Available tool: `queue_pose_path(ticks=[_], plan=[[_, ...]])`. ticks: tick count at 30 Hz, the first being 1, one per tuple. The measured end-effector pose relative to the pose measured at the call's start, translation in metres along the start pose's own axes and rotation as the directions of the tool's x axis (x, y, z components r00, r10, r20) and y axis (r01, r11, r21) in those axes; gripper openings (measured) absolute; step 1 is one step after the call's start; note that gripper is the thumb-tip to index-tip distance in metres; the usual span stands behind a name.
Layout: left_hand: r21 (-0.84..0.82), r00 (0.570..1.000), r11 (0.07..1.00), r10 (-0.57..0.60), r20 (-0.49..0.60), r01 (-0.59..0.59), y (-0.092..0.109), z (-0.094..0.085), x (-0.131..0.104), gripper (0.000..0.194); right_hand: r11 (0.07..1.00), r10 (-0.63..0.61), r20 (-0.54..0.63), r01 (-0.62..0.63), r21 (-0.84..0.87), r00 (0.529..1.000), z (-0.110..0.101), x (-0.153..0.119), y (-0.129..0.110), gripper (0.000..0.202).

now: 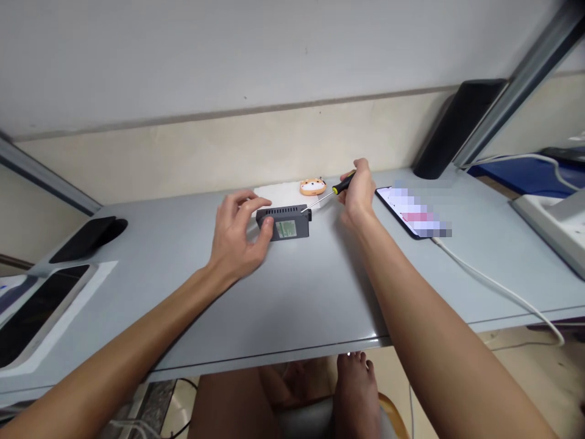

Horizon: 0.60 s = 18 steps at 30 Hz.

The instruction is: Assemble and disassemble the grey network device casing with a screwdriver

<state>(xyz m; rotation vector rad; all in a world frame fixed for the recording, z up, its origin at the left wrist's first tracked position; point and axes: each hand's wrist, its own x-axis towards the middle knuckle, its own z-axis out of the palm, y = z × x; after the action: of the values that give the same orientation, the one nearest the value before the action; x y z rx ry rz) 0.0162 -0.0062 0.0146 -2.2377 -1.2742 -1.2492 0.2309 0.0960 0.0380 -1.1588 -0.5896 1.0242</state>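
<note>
A small black box-shaped device [298, 228] with a vented top edge and a pale green label stands on the grey desk. My left hand [240, 235] grips its left end, thumb on the front face and fingers behind and over the top. In my right hand [359, 189] is a screwdriver [340, 185] with a black and yellow handle. Its metal shaft slants down to the left, and the tip meets the device's top right corner. Whether the tip sits in a screw or slot is too small to tell.
Behind the device lie a white sheet [283, 194] and an orange animal-faced case [313, 186]. A lit phone [406, 212] with a white cable [498, 283] is at right, near a black cylinder [457, 131]. At left are a dark-screened device [43, 311] and a black object [85, 239].
</note>
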Motion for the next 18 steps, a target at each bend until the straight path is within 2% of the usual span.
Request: queue_pose_path(ticks=[4, 6, 9, 13, 18], plan=[[0.054, 0.991, 0.997, 0.048, 0.123, -0.055, 0.015, 0.01, 0.017, 0.024, 1.0, -0.021, 0.005, 0.021, 0.005, 1.0, 0.001, 0.006, 0.006, 0.037], [0.05, 0.986, 0.995, 0.08, 0.146, -0.088, 0.02, 0.018, 0.022, 0.021, 1.0, -0.017, 0.007, 0.017, 0.007, 1.0, 0.0, 0.007, 0.008, 0.037], [0.045, 0.991, 0.995, 0.08, 0.109, -0.086, 0.023, 0.027, 0.023, 0.016, 0.999, -0.044, 0.017, 0.044, -0.008, 0.999, -0.002, 0.008, 0.009, 0.039], [0.062, 0.998, 0.997, 0.043, 0.047, -0.046, 0.021, 0.03, 0.015, 0.013, 0.998, -0.059, 0.037, 0.06, -0.02, 0.998, -0.002, 0.008, 0.009, 0.04], [0.019, 0.997, 1.0, 0.017, 0.075, -0.018, 0.022, 0.029, 0.011, 0.018, 0.991, -0.121, 0.045, 0.124, -0.056, 0.992, 0.0, 0.01, 0.009, 0.042]])
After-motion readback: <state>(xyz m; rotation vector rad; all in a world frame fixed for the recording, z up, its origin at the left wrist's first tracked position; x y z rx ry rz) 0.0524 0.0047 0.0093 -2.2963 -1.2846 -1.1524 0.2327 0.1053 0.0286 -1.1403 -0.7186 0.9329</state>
